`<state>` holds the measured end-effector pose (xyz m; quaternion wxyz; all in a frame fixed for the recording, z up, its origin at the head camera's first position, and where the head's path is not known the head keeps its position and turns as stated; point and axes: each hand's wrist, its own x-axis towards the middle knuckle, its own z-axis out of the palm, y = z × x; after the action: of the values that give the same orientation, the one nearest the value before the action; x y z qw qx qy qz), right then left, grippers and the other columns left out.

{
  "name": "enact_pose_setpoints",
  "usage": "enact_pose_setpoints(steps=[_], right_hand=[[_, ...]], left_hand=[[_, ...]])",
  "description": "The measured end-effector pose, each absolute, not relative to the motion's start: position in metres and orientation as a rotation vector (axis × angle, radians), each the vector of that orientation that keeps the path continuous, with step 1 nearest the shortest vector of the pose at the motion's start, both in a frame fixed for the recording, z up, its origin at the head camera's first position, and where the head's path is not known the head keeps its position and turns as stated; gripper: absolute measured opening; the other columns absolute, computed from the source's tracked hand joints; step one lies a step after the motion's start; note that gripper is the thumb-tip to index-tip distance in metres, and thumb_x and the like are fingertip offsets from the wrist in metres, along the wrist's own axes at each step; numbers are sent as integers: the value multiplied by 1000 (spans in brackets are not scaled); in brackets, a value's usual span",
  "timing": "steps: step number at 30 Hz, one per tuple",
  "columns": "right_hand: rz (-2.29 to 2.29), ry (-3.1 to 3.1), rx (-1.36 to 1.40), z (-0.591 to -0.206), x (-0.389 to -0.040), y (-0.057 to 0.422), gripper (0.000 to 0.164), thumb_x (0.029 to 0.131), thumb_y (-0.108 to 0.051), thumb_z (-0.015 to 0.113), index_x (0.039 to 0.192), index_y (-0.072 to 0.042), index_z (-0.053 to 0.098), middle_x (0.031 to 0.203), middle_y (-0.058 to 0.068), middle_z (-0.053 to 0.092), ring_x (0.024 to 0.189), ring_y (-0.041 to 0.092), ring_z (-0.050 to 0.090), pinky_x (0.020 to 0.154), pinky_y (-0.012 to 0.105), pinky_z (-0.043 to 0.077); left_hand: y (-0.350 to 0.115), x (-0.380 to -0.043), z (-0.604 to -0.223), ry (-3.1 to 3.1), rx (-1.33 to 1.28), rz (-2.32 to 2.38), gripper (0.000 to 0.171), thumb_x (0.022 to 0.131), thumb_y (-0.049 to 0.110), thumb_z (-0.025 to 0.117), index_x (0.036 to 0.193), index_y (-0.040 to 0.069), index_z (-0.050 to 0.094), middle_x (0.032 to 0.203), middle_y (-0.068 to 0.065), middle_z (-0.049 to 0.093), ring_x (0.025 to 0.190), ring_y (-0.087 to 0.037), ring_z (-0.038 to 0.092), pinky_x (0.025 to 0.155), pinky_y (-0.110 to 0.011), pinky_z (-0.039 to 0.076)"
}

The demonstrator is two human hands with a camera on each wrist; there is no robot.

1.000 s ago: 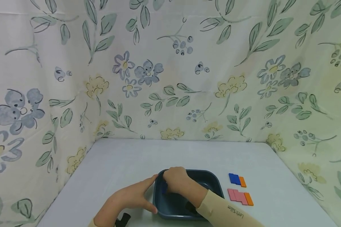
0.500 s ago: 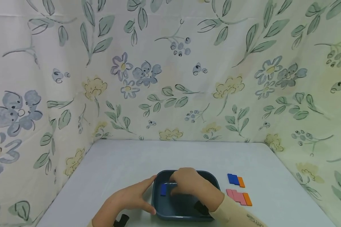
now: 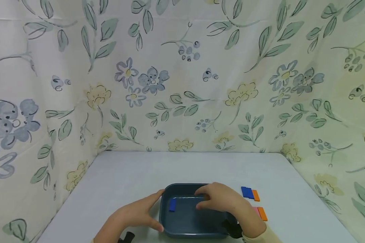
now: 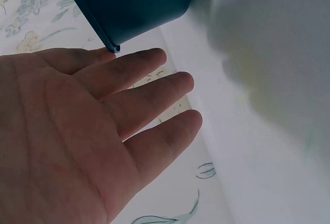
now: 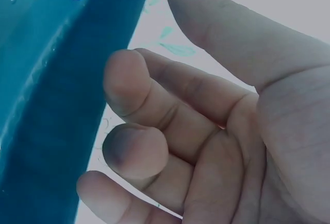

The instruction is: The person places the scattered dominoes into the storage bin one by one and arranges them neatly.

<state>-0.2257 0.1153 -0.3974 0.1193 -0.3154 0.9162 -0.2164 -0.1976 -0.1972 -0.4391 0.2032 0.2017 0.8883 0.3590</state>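
Observation:
A dark blue rectangular tray (image 3: 197, 233) sits on the white table, and a flat blue piece (image 3: 172, 205) lies inside near its left end. At the tray's left side is my left hand (image 3: 137, 212), thumb and fingers spread along the outer wall. In the left wrist view one fingertip meets the tray's rim (image 4: 114, 48), while the other fingers extend free. My right hand (image 3: 223, 200) hovers over the tray's right part, fingers loosely bent and holding nothing. From the right wrist, its bare palm (image 5: 221, 167) shows beside the tray wall (image 5: 67, 116).
Right of the tray lie flat blue pieces (image 3: 247, 192) beside an orange piece (image 3: 256, 195). Nearer, another orange piece (image 3: 262, 214) adjoins a pink piece (image 3: 256, 211), mostly hidden behind my right wrist. A floral curtain (image 3: 182, 84) closes off the back and sides.
My right hand has left the blue piece in the tray's left end and moved right, uncovering it. It now hides most of the pink pieces. My left hand stays at the tray's side.

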Motion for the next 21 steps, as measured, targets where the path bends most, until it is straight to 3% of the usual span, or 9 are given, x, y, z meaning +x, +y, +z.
enact_pose_setpoints(steps=[7,15,21], right_hand=[[-760,2625,-863,-406,-222,125,46,87,-38,79,122,-11,71,70,-13,56,62,6,51,57,26,46],[-802,2656,-883,-402,-225,137,42,88,-36,78,121,-12,71,70,-14,57,61,7,51,55,27,46],[-878,2669,-845,-400,-231,161,45,90,-35,77,126,-9,68,72,-11,57,61,8,51,54,28,45]], left_hand=[[-195,-197,-438,2455,542,1045,123,65,41,94,160,11,22,163,-13,25,147,-39,24,112,-66,27],[-197,-195,-436,2445,536,1057,124,67,38,94,160,6,19,163,-16,23,147,-42,23,110,-68,27],[-196,-198,-441,2460,566,1046,124,66,41,94,161,9,20,163,-14,24,147,-41,24,110,-67,28]])
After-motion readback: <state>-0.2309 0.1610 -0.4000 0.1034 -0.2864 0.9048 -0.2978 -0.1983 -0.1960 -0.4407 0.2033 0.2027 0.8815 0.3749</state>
